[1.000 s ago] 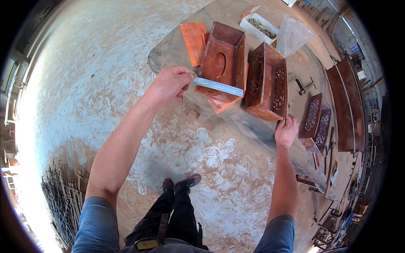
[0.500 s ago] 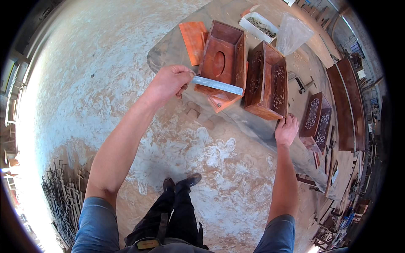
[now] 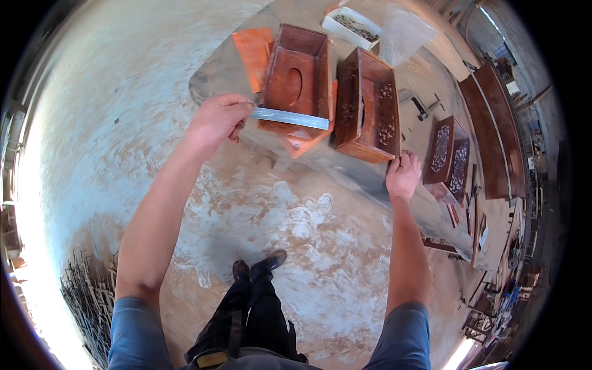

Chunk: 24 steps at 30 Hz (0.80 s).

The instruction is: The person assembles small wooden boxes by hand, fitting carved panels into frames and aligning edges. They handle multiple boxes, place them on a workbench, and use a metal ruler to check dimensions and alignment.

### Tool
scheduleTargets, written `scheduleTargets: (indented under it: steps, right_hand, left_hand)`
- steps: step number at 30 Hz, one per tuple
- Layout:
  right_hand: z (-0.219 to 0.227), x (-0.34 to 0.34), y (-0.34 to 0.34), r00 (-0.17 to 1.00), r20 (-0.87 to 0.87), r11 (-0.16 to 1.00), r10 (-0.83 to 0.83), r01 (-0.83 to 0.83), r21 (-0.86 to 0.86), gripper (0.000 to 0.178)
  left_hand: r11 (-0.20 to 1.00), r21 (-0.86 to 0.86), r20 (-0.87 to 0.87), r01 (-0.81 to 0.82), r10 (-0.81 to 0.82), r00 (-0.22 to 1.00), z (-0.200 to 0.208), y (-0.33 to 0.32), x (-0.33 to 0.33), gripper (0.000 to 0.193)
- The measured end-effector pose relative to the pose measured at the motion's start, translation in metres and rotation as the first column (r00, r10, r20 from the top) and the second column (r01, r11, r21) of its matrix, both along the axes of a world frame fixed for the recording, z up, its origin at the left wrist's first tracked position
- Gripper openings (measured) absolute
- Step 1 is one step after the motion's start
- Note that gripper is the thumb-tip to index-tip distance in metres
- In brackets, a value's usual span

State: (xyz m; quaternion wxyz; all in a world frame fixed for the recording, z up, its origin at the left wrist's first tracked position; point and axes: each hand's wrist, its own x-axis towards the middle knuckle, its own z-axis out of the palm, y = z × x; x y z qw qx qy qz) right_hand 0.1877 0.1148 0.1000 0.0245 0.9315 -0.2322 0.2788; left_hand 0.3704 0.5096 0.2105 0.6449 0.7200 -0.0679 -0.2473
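Observation:
Pinched in my left hand (image 3: pixel 216 123) is one end of a flat grey strip (image 3: pixel 293 118), which reaches rightward over the near end of a reddish-brown wooden box (image 3: pixel 277 77). This open-topped box has an oval cutout in its bottom. To its right stands a second wooden box (image 3: pixel 364 140), open on top, with carved openwork in its side. My right hand (image 3: pixel 404 176) has its fingers closed at that box's near right corner; the fingertips are partly hidden. Orange boards (image 3: pixel 251 54) lie beside and beneath the left box.
A white tray (image 3: pixel 330 26) of small pieces and a clear plastic bag (image 3: pixel 401 37) are at the table's far side. Right of the boxes lie a clamp (image 3: pixel 419 108), another carved box (image 3: pixel 441 154) and long brown boards (image 3: pixel 493 123). Thin rods (image 3: pixel 86 302) are piled on the floor at left.
The table and boxes have shifted left and slightly up in view as my head turned. Both hands keep nearly the same places against the boxes, the strip still in the left one.

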Motion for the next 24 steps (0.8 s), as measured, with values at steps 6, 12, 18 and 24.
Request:
scheduleTargets:
  steps: [6, 12, 18, 24]
  right_hand:
    - [0.0006, 0.0003, 0.0014, 1.0, 0.005, 1.0, -0.014, 0.014, 0.023, 0.018]
    - [-0.0019, -0.0011, -0.0009, 1.0, 0.018, 0.999, -0.013, 0.012, 0.038, 0.017]
    - [-0.0005, -0.0001, 0.0019, 1.0, 0.019, 0.999, -0.022, 0.021, 0.048, 0.016]
    - [-0.0002, -0.0007, 0.0005, 1.0, 0.025, 0.999, -0.016, 0.015, 0.036, 0.015]
  left_hand:
    - [1.0, -0.014, -0.002, -0.009, 0.009, 1.0, -0.0018, 0.0008, 0.0005, 0.01]
    - [1.0, 0.006, -0.01, -0.03, 0.03, 0.999, 0.0003, -0.0015, -0.0013, 0.008]
    - [1.0, -0.025, -0.012, 0.001, -0.001, 1.0, 0.0028, 0.0007, -0.0014, 0.008]
    - [0.999, -0.049, -0.041, 0.005, -0.007, 0.999, 0.0024, 0.0009, -0.0013, 0.008]
